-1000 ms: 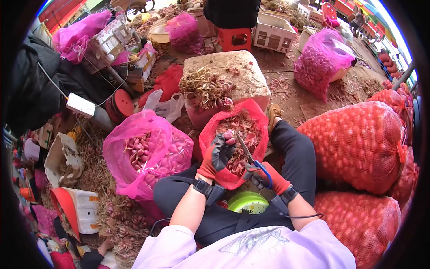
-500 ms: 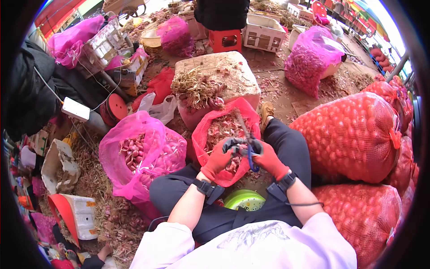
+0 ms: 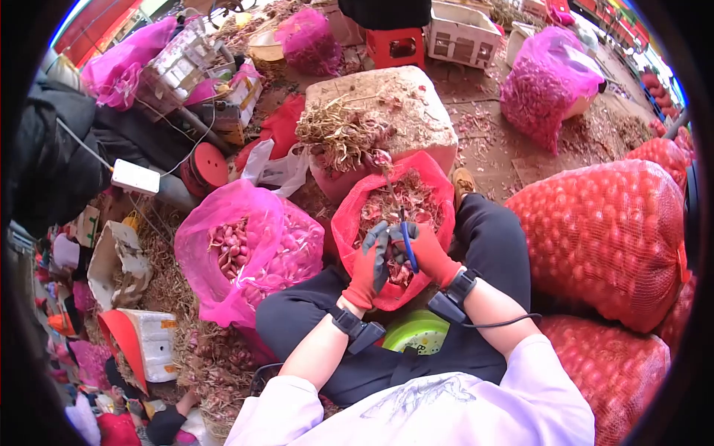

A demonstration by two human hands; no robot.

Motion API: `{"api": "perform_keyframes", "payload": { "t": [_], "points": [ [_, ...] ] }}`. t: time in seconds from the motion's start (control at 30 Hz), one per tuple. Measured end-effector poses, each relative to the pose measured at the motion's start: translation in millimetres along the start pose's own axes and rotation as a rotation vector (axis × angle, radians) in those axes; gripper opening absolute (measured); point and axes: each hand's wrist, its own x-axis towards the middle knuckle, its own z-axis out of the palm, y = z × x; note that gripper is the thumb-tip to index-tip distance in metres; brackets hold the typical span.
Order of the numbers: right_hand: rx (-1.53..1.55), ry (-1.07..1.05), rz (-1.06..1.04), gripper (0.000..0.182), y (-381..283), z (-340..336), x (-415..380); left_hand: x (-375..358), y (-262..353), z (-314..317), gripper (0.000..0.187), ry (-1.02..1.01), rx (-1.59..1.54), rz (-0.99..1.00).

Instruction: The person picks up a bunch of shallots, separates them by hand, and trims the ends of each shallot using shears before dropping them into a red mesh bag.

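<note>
My right hand (image 3: 428,251), in a red glove with dark grey fingers, is closed around blue-handled scissors (image 3: 408,247). Their blades point away from me, over an open red mesh bag (image 3: 343,223) with dry stems and skins in it. Close beside it, my left hand (image 3: 371,266) wears a matching glove; its fingers are bent together, and anything between them is too small to make out. To the left stands an open pink mesh bag (image 3: 195,279) with trimmed shallots (image 3: 232,249). A bundle of shallots with dry stalks (image 3: 346,137) lies on a dirty white block (image 3: 413,97) ahead.
Full red mesh sacks (image 3: 595,230) are stacked at my right. A green stool (image 3: 413,334) shows between my legs. A white power strip (image 3: 136,177) and a red cable reel (image 3: 207,167) are at the left. Dry stalks litter the left floor. Ahead, someone in black sits on a red stool (image 3: 394,48).
The view has shifted, so most things appear further right. My hands have moved slightly apart, and the scissors have turned so that the blue handle shows more plainly.
</note>
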Motion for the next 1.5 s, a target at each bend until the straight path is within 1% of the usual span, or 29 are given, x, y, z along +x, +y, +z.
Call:
{"api": "perform_keyframes", "payload": {
  "t": [0.03,0.1,0.13,0.17,0.2,0.23,0.27,0.37,0.47,0.5,0.57,0.6,0.67,0.7,0.77,0.8,0.87,0.9,0.93,0.97,1.07,1.13,1.17,1.27,1.3,1.37,1.4,1.43,1.5],
  "points": [
    [0.110,0.008,0.030,0.017,-1.0,0.1,2.1,2.0,2.8,1.9,0.036,-0.115,-0.067,-0.004],
    [0.227,0.031,0.078,0.017,0.5,-3.8,7.1,6.4,8.1,12.0,0.039,-0.068,-0.128,-0.091],
    [0.100,0.043,-0.016,0.019,-1.5,-7.5,8.7,8.3,8.5,14.8,0.041,-0.047,-0.160,-0.130],
    [-0.031,0.051,-0.109,0.021,-5.7,-11.5,10.4,14.2,0.4,-11.3,0.034,-0.202,-0.059,-0.136],
    [-0.163,0.057,-0.202,0.023,-9.7,-14.3,12.3,16.3,2.1,-16.5,0.035,-0.207,-0.029,-0.119],
    [-0.806,0.431,-0.394,0.032,-0.9,-15.7,26.5,18.3,4.0,-19.9,0.035,-0.210,0.001,-0.102],
    [-0.872,0.442,-0.313,0.037,3.5,-30.1,32.4,20.1,3.7,-21.9,0.035,-0.212,0.031,-0.084],
    [-0.837,0.412,-0.217,0.030,-16.9,-38.5,28.8,10.6,28.9,1.1,0.039,-0.146,-0.206,-0.088],
    [0.054,0.067,0.040,0.024,-9.4,-31.1,18.6,12.3,31.2,-7.3,0.039,-0.107,-0.345,-0.071],
    [0.214,0.006,0.023,0.022,-8.3,-26.4,14.3,12.4,31.9,-8.4,0.039,-0.115,-0.382,-0.074],
    [0.009,0.017,-0.107,0.027,-10.2,-15.9,5.4,13.1,28.4,-13.3,0.038,-0.137,-0.433,-0.074],
    [-0.094,0.022,-0.171,0.030,-10.4,-10.5,1.4,14.2,23.4,-15.8,0.037,-0.146,-0.356,-0.021],
    [-0.201,0.156,-0.228,0.024,4.8,-2.7,-0.5,14.3,11.1,-17.5,0.037,-0.163,-0.196,0.084],
    [-0.285,0.232,-0.293,0.022,26.9,-2.8,8.1,8.1,12.0,-9.8,0.036,-0.146,0.074,0.149],
    [-0.380,0.360,-0.359,0.017,43.6,-0.8,15.7,0.4,17.8,12.7,0.037,-0.018,0.396,0.211],
    [-0.463,0.374,-0.364,0.017,31.3,3.5,10.1,-1.1,18.4,18.2,0.037,0.048,0.554,0.241],
    [-0.625,0.398,-0.369,0.019,-2.3,14.2,-7.9,8.2,-0.2,-10.5,0.042,-0.019,0.763,0.422],
    [-0.618,0.413,-0.394,0.019,0.3,13.8,-6.0,4.9,0.4,-10.6,0.046,-0.035,0.703,0.361],
    [-0.507,0.368,-0.314,0.018,4.2,10.8,-2.9,3.5,1.8,-10.4,0.050,-0.053,0.645,0.300],
    [-0.397,0.323,-0.236,0.017,9.1,5.0,1.9,4.4,6.1,-11.0,0.051,-0.132,0.639,0.306],
    [-0.038,0.166,-0.043,0.014,23.4,-9.0,14.4,2.3,14.1,12.4,0.047,-0.055,0.610,0.395],
    [0.194,0.082,0.029,0.013,-0.8,-7.0,7.0,6.0,8.8,0.1,0.033,-0.006,0.321,0.232],
    [0.163,0.065,0.012,0.015,-10.3,-5.4,6.1,7.4,7.3,-6.7,0.027,0.019,0.178,0.151],
    [0.206,0.081,-0.004,0.011,-18.9,-2.8,5.7,8.8,12.8,-10.0,0.021,-0.063,0.460,0.158],
    [0.257,0.085,0.006,0.013,-14.5,-3.8,7.0,5.5,14.7,8.3,0.025,-0.008,-0.057,0.022],
    [0.355,0.092,0.027,0.016,-2.4,-7.8,10.2,4.7,23.5,-3.2,0.031,0.029,-0.075,-0.179],
    [0.300,0.061,-0.018,0.018,-3.4,-9.3,9.6,3.7,26.7,-7.3,0.033,0.050,-0.086,-0.278],
    [0.245,0.028,-0.065,0.020,-6.1,-11.0,10.2,3.2,26.7,0.0,0.041,0.205,0.041,-0.277],
    [0.047,-0.034,-0.200,0.027,-11.8,-12.1,12.7,7.6,28.9,-14.6,0.043,0.121,-0.006,-0.337]
  ]
}}
